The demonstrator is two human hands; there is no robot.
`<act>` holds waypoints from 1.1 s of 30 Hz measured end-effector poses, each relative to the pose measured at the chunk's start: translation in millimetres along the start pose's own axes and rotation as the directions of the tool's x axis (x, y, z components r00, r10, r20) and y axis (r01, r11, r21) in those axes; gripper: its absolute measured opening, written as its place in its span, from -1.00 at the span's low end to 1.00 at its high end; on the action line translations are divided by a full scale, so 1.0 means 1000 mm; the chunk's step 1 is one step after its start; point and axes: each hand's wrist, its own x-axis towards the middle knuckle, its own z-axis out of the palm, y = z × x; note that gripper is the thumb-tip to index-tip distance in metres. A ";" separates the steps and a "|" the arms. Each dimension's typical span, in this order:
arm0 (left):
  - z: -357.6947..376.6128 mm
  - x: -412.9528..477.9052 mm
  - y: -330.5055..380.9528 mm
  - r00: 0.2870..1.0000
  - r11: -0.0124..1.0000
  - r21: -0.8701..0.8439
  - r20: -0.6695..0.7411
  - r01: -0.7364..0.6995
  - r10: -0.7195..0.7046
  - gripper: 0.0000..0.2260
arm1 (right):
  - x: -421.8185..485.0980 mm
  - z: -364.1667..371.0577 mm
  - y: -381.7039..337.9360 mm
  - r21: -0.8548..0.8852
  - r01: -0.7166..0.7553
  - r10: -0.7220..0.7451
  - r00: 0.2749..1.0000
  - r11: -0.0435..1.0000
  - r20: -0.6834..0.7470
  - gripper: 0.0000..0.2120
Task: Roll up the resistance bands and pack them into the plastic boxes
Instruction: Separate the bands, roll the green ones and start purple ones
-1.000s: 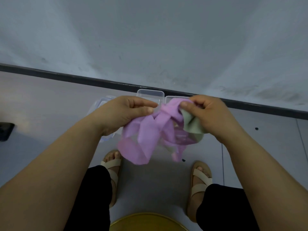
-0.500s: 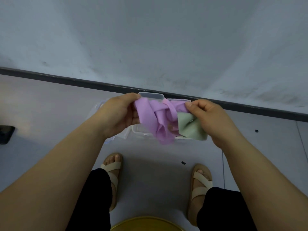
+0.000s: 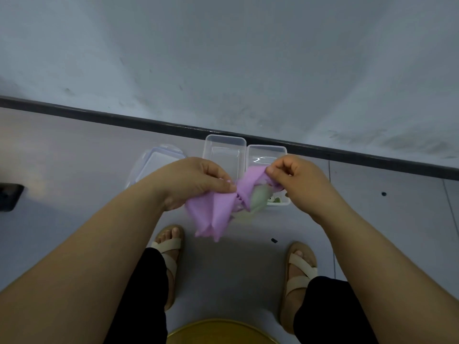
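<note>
A grey wall [image 3: 223,58] meets the grey floor [image 3: 74,150] at a dark skirting [image 3: 124,117]. Against the skirting stand two clear plastic boxes, the left box [image 3: 223,150] touching the right box [image 3: 267,150], with a lid [image 3: 159,161] beside them. In front, partly hiding both boxes, the left hand [image 3: 196,180] and right hand [image 3: 295,177] each pinch a crumpled purple band [image 3: 216,209] in a closed grip. A pale green band [image 3: 259,197] is tangled in it.
</note>
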 end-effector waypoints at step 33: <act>-0.004 -0.007 0.007 0.997 0.977 0.198 -0.006 -0.073 0.075 -0.67 | -0.007 0.009 -0.015 0.402 -0.173 0.126 0.982 0.899 0.139 -0.81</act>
